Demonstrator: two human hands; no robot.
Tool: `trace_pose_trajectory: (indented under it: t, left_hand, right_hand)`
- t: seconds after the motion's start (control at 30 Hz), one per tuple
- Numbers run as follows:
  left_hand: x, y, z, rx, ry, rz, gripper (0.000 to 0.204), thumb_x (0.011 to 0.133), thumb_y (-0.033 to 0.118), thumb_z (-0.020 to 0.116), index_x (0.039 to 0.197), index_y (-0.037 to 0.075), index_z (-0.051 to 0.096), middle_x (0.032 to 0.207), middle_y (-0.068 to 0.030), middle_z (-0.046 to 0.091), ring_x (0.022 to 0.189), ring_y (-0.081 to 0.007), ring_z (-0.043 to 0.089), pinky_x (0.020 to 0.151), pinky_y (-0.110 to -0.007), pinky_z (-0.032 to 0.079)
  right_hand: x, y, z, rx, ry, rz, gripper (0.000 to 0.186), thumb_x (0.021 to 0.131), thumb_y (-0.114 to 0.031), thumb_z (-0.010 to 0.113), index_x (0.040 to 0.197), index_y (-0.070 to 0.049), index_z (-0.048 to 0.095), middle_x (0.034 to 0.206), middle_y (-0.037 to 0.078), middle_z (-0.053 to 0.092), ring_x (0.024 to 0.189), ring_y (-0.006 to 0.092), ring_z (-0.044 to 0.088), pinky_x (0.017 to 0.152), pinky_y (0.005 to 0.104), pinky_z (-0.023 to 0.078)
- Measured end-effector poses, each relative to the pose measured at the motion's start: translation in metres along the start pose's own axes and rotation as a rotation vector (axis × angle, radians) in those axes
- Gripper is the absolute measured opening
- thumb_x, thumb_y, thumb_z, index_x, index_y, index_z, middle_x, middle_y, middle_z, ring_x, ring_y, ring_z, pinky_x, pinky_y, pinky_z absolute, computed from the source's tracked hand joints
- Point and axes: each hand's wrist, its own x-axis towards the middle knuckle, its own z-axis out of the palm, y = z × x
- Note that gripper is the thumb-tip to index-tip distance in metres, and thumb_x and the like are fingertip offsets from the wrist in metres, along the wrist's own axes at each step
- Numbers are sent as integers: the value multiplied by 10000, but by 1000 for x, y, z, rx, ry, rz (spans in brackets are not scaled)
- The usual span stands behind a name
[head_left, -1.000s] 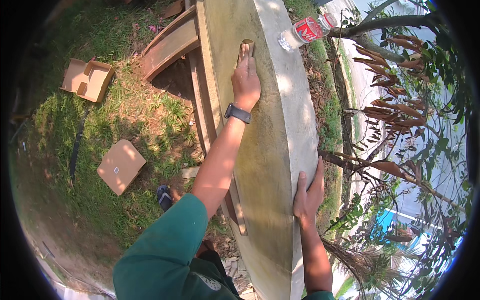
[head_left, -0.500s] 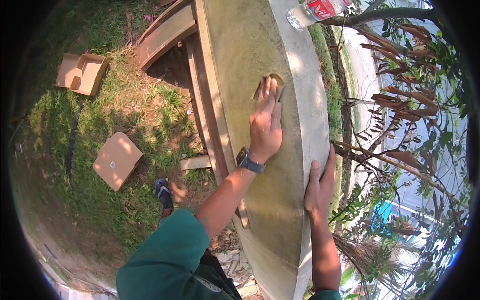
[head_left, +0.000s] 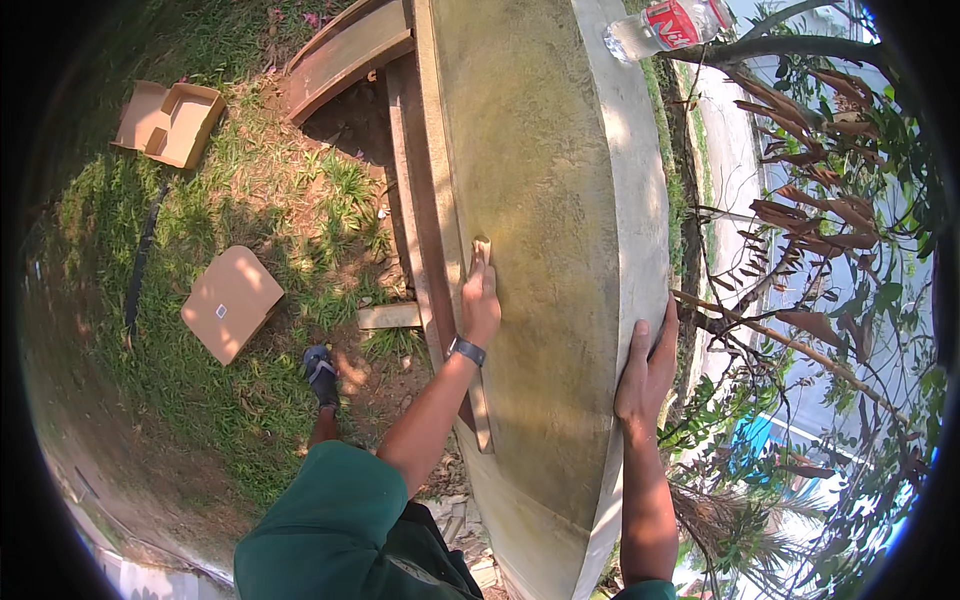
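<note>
A long, weathered olive-grey boat hull point(head_left: 540, 170) runs away from me, with a pale strip point(head_left: 640, 190) along its right side. My left hand point(head_left: 481, 308), with a dark watch at the wrist, is closed on a small tan piece of sandpaper point(head_left: 482, 243). It presses at the hull's left edge, beside the wooden rim; the hand covers most of the sandpaper. On the right, my right hand point(head_left: 645, 382) lies against the pale side, thumb and fingers stretched out, holding nothing.
A clear plastic bottle with a red label point(head_left: 668, 28) lies on the pale strip at the far end. An open cardboard box point(head_left: 185, 125) and a flat cardboard piece point(head_left: 232, 305) lie on the grass. Branches with dry leaves point(head_left: 800, 220) crowd the right side.
My left hand has moved nearer and to the left with the sandpaper, from the middle of the hull to its left edge. The right hand stays at the pale side.
</note>
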Motion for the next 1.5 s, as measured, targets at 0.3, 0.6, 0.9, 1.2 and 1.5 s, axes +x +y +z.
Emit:
trace_pose_trajectory:
  t: [0.3,0.6,0.9,1.2,1.5]
  left_hand:
    - [39,0,22,67,28,331,519,1116,117,455,1624,29,398,1704,-190,346,1613,-347,233,1298,-448,233]
    - [-102,31,41,133,-47,340,495,1135,140,434,1612,9,410,1692,-185,372,1604,-378,238,1293,-460,255]
    - [-111,1,12,148,17,213,512,1125,153,467,1620,37,408,1684,-211,366,1588,-426,261,1288,-478,267]
    - [-90,-3,39,104,100,450,515,1128,172,452,1627,57,391,1684,-189,369,1595,-328,286,1290,-386,277]
    - [-268,2,76,145,-61,617,561,1059,67,532,1609,29,426,1694,-194,359,1600,-360,273,1299,-432,262]
  right_hand:
    - [-3,0,1,27,-24,23,629,1084,-277,498,1612,32,353,1576,289,482,1462,413,474,1224,470,338]
    - [0,2,3,118,-23,-8,643,1102,-310,479,1597,81,353,1590,311,454,1473,408,465,1225,444,338]
    - [-4,8,4,84,5,-24,675,1114,-406,430,1606,50,363,1577,308,477,1473,406,469,1222,443,347]
    - [-2,16,-3,317,42,0,718,1092,-462,379,1614,31,373,1631,251,438,1511,363,426,1259,430,278]
    - [0,19,2,235,5,-66,727,1083,-532,376,1622,-44,400,1630,214,456,1500,372,442,1250,455,289]
